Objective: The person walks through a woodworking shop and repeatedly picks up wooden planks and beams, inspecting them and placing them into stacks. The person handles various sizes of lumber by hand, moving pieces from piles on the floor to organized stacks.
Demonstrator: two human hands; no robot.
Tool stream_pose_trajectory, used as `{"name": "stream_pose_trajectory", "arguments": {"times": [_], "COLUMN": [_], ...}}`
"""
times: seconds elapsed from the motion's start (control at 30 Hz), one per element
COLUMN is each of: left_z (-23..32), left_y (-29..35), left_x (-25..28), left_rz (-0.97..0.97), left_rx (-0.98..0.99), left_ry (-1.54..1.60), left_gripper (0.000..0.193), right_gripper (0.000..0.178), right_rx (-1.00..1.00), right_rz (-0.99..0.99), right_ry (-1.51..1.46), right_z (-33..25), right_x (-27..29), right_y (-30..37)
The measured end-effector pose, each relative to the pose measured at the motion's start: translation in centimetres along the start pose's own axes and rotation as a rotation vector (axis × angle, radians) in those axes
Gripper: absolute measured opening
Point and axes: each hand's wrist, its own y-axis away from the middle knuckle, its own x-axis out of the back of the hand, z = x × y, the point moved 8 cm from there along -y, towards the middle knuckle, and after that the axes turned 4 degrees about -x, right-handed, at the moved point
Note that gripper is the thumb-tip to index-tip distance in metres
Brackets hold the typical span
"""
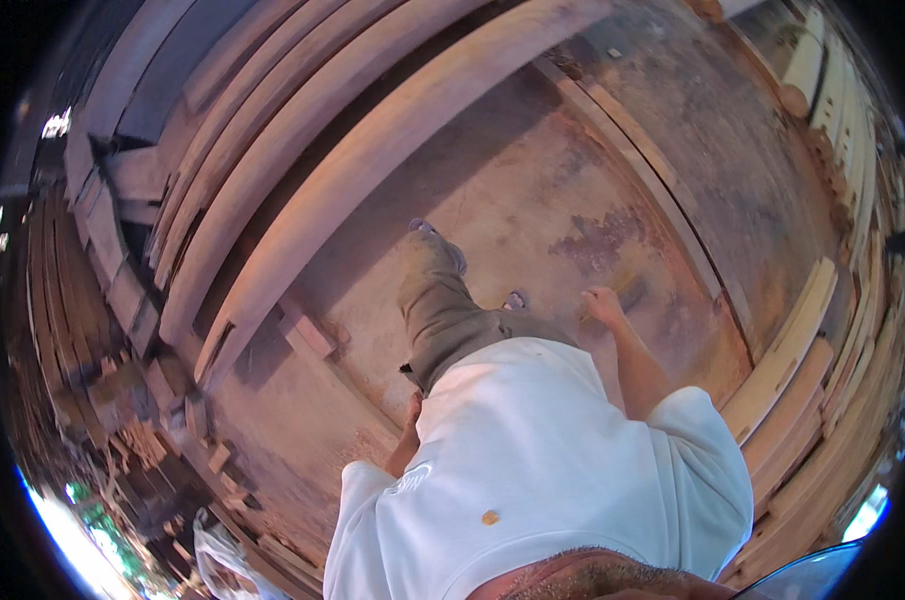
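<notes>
My right hand (602, 304) hangs out in front of my right side, over the concrete floor (533, 190). Its fingers look curled together, and whatever they may hold is too small to make out. Down at my left hip is my left hand (411, 412), close against the grey-brown trousers (443, 315); its fingers are mostly hidden there. One leg is stretched forward, with a shoe (424, 227) on the floor. Neither hand touches the long wooden beams (373, 165) lying ahead and to the left.
Several long timbers (788, 370) are stacked along the right. A narrow strip (663, 190) crosses the floor ahead on the right. Offcuts (143, 450) and a whitish plastic bag (218, 550) lie at the lower left. A short block (311, 332) sits beside the nearest beam.
</notes>
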Motion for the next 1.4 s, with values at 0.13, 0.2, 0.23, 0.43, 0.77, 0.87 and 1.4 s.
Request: {"name": "stream_pose_trajectory", "arguments": {"times": [0.13,0.2,0.23,0.43,0.77,0.87,1.4], "left_z": [3.3,7.8,10.7,30.6,49.6,53.0,81.5], "left_y": [-3.4,-6.0,-6.8,-11.7,-18.2,-19.6,-31.9], "left_x": [3.8,6.6,7.4,10.5,11.2,11.2,7.2], "left_rz": [0.027,0.064,0.067,0.018,-0.16,-0.114,0.021], "left_rx": [-0.015,-0.048,-0.06,-0.156,-0.153,-0.119,-0.429], "left_ry": [0.018,0.106,0.165,0.265,0.09,0.038,-0.194], "left_gripper": [0.051,0.051,0.052,0.052,0.055,0.05,0.053], "right_gripper": [0.037,0.039,0.04,0.04,0.041,0.041,0.031], "right_rx": [0.061,0.016,-0.007,-0.032,-0.27,-0.297,-0.423], "right_rz": [-0.086,-0.156,-0.186,0.048,-0.062,-0.076,0.117], "right_ry": [-0.009,-0.075,-0.099,-0.138,-0.205,-0.238,-0.392], "right_z": [-5.9,-9.7,-10.8,-15.6,-14.5,-12.5,-13.3], "right_x": [-1.7,-1.5,-1.2,3.3,7.3,7.1,25.3], "right_y": [-1.7,-4.1,-5.4,-12.8,-21.4,-24.6,-49.1]}}
